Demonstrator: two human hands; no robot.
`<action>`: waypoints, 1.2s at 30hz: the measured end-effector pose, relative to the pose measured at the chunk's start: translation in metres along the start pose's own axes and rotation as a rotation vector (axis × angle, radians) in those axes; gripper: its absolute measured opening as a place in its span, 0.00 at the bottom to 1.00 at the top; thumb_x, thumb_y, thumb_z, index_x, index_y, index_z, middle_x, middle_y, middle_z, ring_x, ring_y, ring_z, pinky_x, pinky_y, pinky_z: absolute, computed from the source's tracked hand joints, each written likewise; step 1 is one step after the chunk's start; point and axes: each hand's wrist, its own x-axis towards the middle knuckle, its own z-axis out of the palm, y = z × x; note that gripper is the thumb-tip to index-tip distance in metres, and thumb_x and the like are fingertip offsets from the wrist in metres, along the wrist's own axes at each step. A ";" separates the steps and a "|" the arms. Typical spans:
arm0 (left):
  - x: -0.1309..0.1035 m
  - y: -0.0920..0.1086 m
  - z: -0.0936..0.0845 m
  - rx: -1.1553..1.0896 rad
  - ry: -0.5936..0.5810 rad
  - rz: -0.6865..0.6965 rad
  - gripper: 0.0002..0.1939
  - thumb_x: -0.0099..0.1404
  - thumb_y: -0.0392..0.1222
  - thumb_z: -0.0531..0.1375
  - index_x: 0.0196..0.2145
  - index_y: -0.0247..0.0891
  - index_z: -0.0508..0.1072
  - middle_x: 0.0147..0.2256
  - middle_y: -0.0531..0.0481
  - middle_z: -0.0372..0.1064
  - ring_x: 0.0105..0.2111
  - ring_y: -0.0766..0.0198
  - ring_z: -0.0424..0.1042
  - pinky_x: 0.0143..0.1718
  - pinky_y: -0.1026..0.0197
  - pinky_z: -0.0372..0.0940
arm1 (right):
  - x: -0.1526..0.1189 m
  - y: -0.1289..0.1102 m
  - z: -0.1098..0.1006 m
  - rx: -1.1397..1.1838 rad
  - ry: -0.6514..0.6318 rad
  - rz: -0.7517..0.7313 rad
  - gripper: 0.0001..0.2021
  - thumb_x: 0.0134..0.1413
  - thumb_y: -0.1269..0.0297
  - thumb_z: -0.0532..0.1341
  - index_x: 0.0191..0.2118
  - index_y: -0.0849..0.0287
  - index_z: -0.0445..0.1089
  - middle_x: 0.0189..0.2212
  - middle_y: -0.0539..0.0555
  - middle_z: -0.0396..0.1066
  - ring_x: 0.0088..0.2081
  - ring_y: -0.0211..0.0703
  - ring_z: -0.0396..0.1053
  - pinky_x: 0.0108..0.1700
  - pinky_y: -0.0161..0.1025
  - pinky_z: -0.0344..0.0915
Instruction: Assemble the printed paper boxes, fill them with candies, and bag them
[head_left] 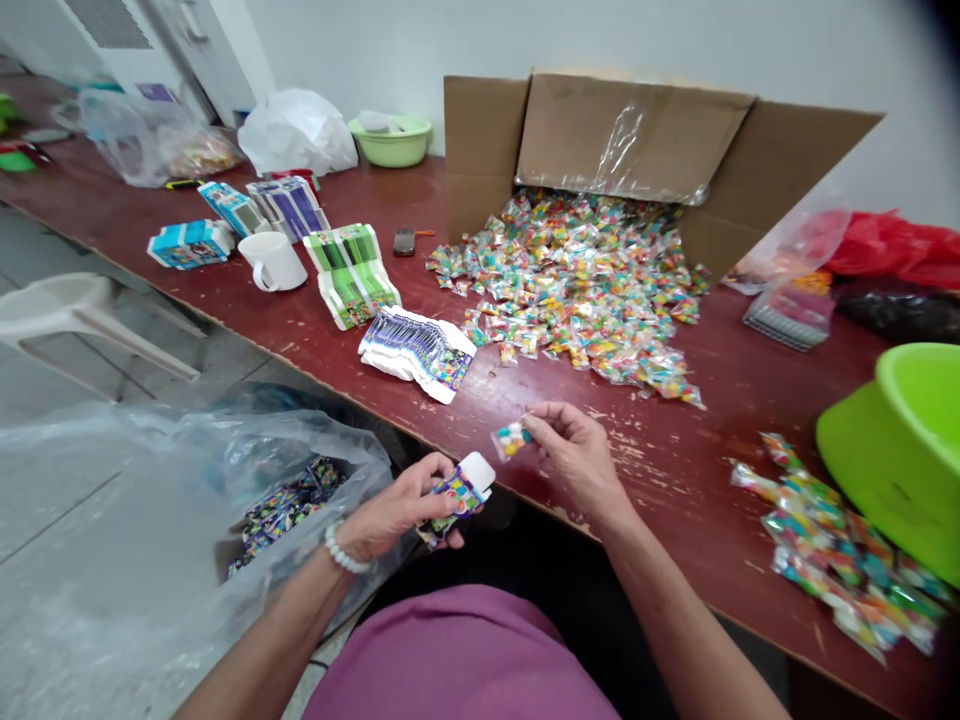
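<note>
- Candy sachets [592, 310] between and before the carton's [637, 140] flaps, on the tabletop [420, 205]
- Mug [281, 264] left of a box stack [352, 275]
- Device [404, 242] between stack and carton
- Tub [874, 455] behind the right-hand sachet pile [832, 560]

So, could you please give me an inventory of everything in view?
Table: one, dark red, across middle
Carton: one, brown, back
Candy heap: one, multicoloured, spilling from carton
Smaller candy pile: one, multicoloured, lower right
Plastic tub: one, lime green, right edge
Box stacks: several, blue, green, purple, table's left half
Mug: one, white, among stacks
Handheld device: one, dark, left of carton
Basin: one, pale green, back
Bags: several, clear, white, red, table's ends
Floor bag: one, clear, lower left
Stool: one, white, left
Small box: one, purple-multicoloured, left grip
Held packet: one, multicoloured, right grip
Bracelet: one, white, left wrist
Shirt: one, purple, bottom
Grips: two, bare, lower centre
</note>
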 end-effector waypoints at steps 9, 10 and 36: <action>0.000 0.015 0.030 0.043 0.001 0.098 0.23 0.60 0.47 0.65 0.50 0.37 0.68 0.40 0.48 0.67 0.31 0.64 0.74 0.31 0.65 0.66 | -0.033 -0.013 0.007 -0.480 -0.007 -0.420 0.05 0.57 0.63 0.60 0.33 0.56 0.73 0.27 0.52 0.75 0.25 0.40 0.69 0.30 0.36 0.66; 0.000 0.015 0.030 0.045 -0.003 0.101 0.23 0.60 0.48 0.65 0.50 0.37 0.68 0.40 0.48 0.67 0.30 0.65 0.74 0.31 0.65 0.66 | -0.033 -0.014 0.006 -0.515 0.008 -0.476 0.06 0.58 0.64 0.60 0.33 0.55 0.73 0.27 0.52 0.75 0.25 0.40 0.69 0.31 0.37 0.66; 0.013 0.007 0.049 -0.287 0.295 0.224 0.15 0.62 0.50 0.63 0.42 0.38 0.70 0.30 0.53 0.69 0.23 0.66 0.69 0.19 0.66 0.68 | -0.045 0.001 0.028 0.038 -0.276 -0.117 0.10 0.54 0.56 0.67 0.33 0.58 0.76 0.34 0.53 0.74 0.32 0.39 0.70 0.33 0.34 0.67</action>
